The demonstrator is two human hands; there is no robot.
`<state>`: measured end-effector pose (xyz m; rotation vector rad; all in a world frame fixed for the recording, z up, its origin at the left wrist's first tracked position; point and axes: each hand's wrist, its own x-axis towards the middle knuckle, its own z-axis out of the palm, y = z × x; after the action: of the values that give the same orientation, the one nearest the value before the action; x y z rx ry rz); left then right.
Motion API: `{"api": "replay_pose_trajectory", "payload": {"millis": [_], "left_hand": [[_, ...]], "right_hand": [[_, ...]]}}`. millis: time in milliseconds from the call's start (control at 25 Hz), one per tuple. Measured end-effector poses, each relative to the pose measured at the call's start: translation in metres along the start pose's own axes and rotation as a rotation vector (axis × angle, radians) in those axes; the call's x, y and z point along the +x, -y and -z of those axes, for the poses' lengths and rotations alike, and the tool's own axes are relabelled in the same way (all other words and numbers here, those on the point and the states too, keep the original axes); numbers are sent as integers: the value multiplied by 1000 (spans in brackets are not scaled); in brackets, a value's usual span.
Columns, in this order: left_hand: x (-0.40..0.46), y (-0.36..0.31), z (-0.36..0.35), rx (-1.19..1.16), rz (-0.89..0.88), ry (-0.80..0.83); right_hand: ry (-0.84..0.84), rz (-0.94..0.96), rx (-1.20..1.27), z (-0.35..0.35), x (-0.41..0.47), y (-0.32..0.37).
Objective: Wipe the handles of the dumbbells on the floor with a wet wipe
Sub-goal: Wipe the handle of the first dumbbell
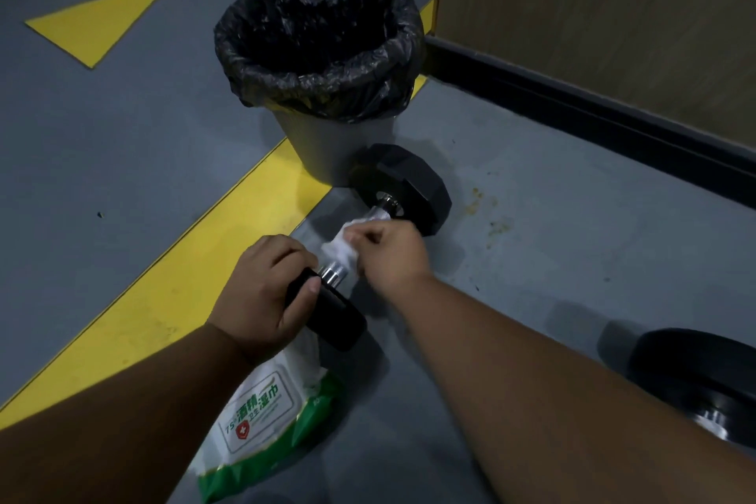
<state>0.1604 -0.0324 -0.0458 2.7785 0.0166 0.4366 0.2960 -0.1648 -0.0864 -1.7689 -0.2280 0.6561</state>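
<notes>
Grey rubber floor (122, 143) throughout, crossed by a broad yellow painted stripe (196, 258) running from 7 o'clock toward 1 o'clock, with a yellow painted triangle (98, 18) at 10 o'clock. Brown panelled wall (613, 12) with a black skirting strip (572, 102) at 2 o'clock.

Round grey plastic bin (323, 147) lined with a crinkled black plastic bag (319, 49) at 12 o'clock, standing partly on the stripe.

Black hex-ended dumbbell with a shiny knurled steel handle (403, 186) at centre, lying on the floor, far head close beside the bin's base, near head toward 7 o'clock. Second black dumbbell (695, 376) at 4 o'clock, well apart, cut by the frame edge and partly hidden behind the right forearm.

White and green soft pack of wet wipes (266, 426) at 6 o'clock, flat on the floor, its upper end tucked under the first dumbbell's near head.

Left hand (262, 295) at centre-left, fingers curled over the near black head, thumb pressed on its inner face.

Right hand (392, 254) just beside it, fingers bunched together, clamped on a crumpled white wet wipe (341, 250) against the steel handle between the two heads.
</notes>
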Motion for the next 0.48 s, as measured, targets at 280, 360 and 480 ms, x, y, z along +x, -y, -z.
{"api": "replay_pose_trajectory", "payload": {"millis": [280, 360, 480], "left_hand": [[-14, -34, -11, 171, 52, -100], [-26, -35, -18, 212, 55, -105], [-32, -32, -22, 220, -36, -124]], "right_hand": [[-5, -59, 39, -11, -15, -7], [92, -70, 73, -21, -28, -14], [61, -22, 47, -8, -11, -5]]}}
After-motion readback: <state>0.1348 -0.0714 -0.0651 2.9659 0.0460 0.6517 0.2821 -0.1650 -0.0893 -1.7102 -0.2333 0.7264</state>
